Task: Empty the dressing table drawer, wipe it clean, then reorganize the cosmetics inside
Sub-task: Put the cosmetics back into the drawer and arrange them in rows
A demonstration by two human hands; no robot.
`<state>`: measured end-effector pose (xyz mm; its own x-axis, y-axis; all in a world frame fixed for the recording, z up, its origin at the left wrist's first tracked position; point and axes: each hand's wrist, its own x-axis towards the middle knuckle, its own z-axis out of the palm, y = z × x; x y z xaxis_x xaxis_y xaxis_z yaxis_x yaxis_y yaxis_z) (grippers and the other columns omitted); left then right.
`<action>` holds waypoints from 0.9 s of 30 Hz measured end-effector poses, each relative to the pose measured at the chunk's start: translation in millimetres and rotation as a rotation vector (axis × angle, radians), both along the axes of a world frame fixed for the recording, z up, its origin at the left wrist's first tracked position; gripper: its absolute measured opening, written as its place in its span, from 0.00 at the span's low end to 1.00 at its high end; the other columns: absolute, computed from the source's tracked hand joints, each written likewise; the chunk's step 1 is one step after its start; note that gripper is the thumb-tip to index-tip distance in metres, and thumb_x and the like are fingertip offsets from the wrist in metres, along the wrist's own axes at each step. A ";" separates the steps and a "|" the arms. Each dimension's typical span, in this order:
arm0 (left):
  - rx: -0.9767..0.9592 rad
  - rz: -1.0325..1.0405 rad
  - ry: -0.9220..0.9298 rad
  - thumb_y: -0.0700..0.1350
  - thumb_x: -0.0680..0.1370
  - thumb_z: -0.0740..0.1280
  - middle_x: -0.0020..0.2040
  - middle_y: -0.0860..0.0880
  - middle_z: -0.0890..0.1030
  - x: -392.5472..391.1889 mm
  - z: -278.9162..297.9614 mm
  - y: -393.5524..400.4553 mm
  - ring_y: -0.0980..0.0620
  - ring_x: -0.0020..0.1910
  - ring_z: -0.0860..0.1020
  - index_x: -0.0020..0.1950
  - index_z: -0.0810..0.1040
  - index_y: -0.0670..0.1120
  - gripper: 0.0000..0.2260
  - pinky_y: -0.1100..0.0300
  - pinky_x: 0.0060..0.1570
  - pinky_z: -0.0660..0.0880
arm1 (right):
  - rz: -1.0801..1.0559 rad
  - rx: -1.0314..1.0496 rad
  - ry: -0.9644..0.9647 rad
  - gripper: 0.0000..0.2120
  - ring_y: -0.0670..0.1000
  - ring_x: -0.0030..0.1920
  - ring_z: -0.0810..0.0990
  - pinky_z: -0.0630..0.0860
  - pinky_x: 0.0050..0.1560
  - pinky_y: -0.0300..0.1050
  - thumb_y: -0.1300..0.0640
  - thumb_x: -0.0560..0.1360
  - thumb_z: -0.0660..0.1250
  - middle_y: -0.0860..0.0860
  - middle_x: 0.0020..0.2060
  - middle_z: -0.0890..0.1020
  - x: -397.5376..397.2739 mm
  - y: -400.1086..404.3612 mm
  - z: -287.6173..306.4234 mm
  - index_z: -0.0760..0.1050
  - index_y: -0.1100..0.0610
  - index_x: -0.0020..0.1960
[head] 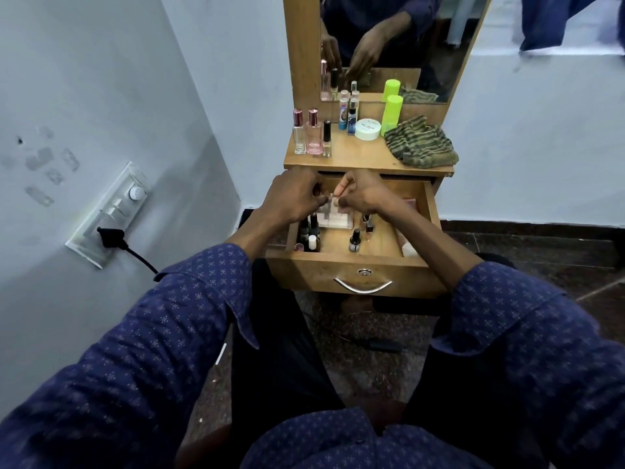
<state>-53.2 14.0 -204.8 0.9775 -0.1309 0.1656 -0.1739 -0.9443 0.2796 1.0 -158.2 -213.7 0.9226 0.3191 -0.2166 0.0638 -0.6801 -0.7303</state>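
Observation:
The wooden drawer (351,265) of the dressing table stands pulled open. Several nail polish bottles (309,231) cluster at its left, another small bottle (354,241) stands mid-drawer, and a clear compartment box (336,218) sits at the back. Both hands hover over that box. My left hand (294,194) and my right hand (362,192) each pinch a small clear item (333,197) between them; what it is I cannot tell. A striped green-brown cloth (421,142) lies on the tabletop at the right.
On the tabletop (355,154) stand perfume bottles (313,135), small spray bottles (348,118), a white cream jar (368,129) and a green-capped can (390,113). A mirror (389,38) rises behind. A wall switchboard with a black plug (108,214) is at the left.

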 end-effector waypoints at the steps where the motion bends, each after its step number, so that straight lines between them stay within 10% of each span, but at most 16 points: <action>1: 0.005 -0.002 -0.026 0.54 0.78 0.74 0.45 0.51 0.85 6.8 5.5 -3.6 0.49 0.43 0.81 0.49 0.86 0.50 0.08 0.54 0.41 0.78 | 0.001 -0.021 -0.042 0.09 0.51 0.47 0.87 0.85 0.55 0.52 0.65 0.76 0.75 0.53 0.44 0.87 7.6 -4.3 7.4 0.79 0.52 0.44; 14: 0.043 -0.023 -0.287 0.42 0.80 0.71 0.52 0.47 0.84 108.2 71.0 -30.5 0.51 0.49 0.79 0.52 0.87 0.45 0.06 0.59 0.45 0.71 | -0.052 -0.111 -0.436 0.06 0.51 0.37 0.87 0.86 0.42 0.54 0.63 0.76 0.72 0.54 0.42 0.85 106.0 -37.0 62.2 0.79 0.53 0.46; 27: 0.286 -0.153 -0.020 0.49 0.74 0.80 0.54 0.46 0.86 148.8 87.8 -10.2 0.44 0.56 0.81 0.55 0.88 0.44 0.14 0.53 0.49 0.67 | 0.056 -0.241 -0.638 0.24 0.60 0.54 0.84 0.77 0.46 0.46 0.64 0.78 0.71 0.60 0.54 0.85 149.1 -17.5 62.2 0.76 0.57 0.73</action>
